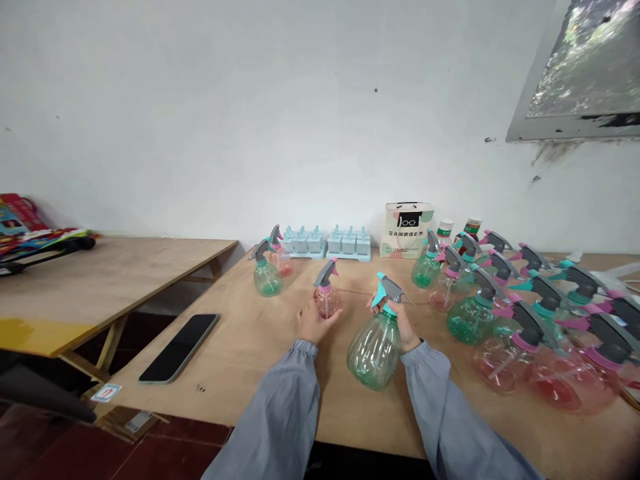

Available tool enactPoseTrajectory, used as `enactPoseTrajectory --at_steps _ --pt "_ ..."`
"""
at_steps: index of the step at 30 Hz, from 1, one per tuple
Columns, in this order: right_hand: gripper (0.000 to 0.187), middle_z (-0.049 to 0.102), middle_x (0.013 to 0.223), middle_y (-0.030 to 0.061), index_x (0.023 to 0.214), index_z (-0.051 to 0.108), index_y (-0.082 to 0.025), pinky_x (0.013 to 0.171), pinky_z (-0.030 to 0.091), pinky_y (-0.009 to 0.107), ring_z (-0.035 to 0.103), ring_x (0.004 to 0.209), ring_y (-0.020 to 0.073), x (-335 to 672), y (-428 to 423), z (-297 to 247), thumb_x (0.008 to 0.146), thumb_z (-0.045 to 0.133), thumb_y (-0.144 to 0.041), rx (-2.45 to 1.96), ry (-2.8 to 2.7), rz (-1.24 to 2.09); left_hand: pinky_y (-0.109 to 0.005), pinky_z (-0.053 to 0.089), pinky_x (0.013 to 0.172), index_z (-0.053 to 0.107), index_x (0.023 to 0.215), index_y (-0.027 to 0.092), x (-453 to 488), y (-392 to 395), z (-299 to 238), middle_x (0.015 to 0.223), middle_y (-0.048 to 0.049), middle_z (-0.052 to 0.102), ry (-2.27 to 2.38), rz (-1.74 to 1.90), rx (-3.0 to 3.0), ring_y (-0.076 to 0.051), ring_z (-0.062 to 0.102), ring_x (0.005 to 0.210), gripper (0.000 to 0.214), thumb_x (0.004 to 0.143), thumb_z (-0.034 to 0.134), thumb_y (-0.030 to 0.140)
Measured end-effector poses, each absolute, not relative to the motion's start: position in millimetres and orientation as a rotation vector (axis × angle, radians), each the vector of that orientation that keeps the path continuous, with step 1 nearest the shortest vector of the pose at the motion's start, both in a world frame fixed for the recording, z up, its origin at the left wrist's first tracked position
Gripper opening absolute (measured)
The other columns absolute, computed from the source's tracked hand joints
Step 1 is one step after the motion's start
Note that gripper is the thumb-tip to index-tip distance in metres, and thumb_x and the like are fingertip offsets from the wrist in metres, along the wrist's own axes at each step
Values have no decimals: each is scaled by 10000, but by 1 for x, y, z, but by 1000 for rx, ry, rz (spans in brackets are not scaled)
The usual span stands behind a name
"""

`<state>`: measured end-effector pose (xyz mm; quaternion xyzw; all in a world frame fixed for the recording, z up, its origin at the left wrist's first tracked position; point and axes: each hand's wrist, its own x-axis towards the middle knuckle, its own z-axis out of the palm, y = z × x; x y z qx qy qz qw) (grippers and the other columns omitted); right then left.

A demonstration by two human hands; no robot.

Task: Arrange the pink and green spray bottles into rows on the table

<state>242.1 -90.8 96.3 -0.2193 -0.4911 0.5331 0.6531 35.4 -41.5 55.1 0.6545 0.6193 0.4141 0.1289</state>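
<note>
My left hand (315, 321) is wrapped round the lower part of a clear pink spray bottle (328, 298) with a grey and pink head, which looks upright on the table. In my right hand (403, 321) is a clear green spray bottle (375, 353), gripped at its neck below the grey and teal trigger head. This green bottle tilts, its base toward me. Beyond my left hand stand another green spray bottle (268, 278) and, partly behind it, a pink spray bottle (283, 259).
Several green and pink spray bottles (470, 319) crowd the table's right side. Light blue popsicle molds (349, 244), a paper bag (406, 233) and jars (445, 229) line the wall. A phone (180, 348) lies at left, and a second table (125, 267) stands beyond a gap.
</note>
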Motion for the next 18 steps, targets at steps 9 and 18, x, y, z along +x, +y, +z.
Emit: enactPoseTrajectory --at_steps 9,18 --pt "363 738 907 74 919 676 -223 808 503 368 651 894 246 245 -96 97 736 608 -529 -639 -1226 1267 -497 399 1079 320 1460 220 37 -44 59 1424 -151 565 1817 1177 1890 -325 549 1301 910 712 779 460" --pt "481 765 921 89 945 716 -209 826 553 402 705 925 278 266 -90 109 722 685 -635 -855 -1241 1012 -497 395 1080 312 1469 234 34 -40 54 1414 -148 563 1777 1199 1914 -321 548 1298 932 704 778 491"
